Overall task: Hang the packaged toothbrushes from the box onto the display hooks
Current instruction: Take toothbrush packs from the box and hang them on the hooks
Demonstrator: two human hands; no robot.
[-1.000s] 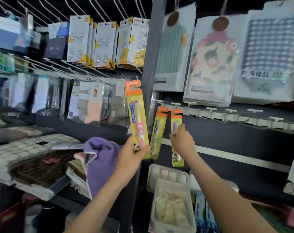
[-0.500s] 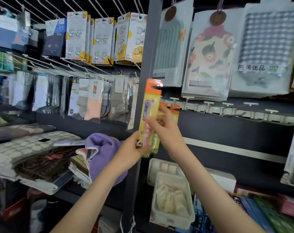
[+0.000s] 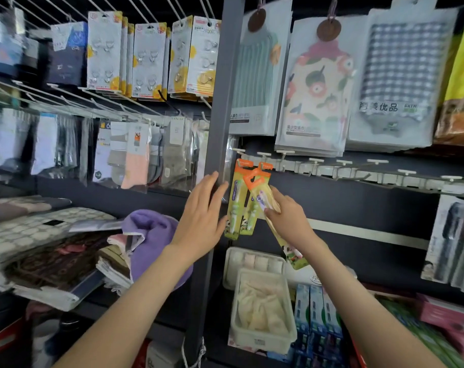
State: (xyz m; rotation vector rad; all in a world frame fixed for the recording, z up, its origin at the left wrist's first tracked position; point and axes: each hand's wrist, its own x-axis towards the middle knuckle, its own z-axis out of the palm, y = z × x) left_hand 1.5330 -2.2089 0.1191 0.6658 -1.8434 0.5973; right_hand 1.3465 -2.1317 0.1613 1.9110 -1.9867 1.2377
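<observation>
Toothbrush pack (image 3: 259, 184) sits in my right hand (image 3: 289, 221), in front of the shelf wall and just under the row of hooks (image 3: 285, 153). My fingers and thumb are pinched around its middle. Its long axis is tilted: the orange header with the hang hole points up and to the left, and the bottom end trails down to the right, past my wrist. The header lies over the top of the second of two hung packs (image 3: 235, 197), so the hole sits low and a little left of the nearest bare hook, which is above and slightly to the right.

I judge the next move turns on that tilt. The pack needs to be stood upright and lifted so the hole faces the hook tip, then pushed on.

My left hand (image 3: 200, 219) holds nothing. Its fingers are straight and spread, raised beside the grey post (image 3: 222, 102), just left of the hung packs. I cannot tell whether it touches the nearest one. The two hands are apart, with the hung packs between them. The right hand is the nearer to the free hook. I cannot make out the box from here.
</observation>
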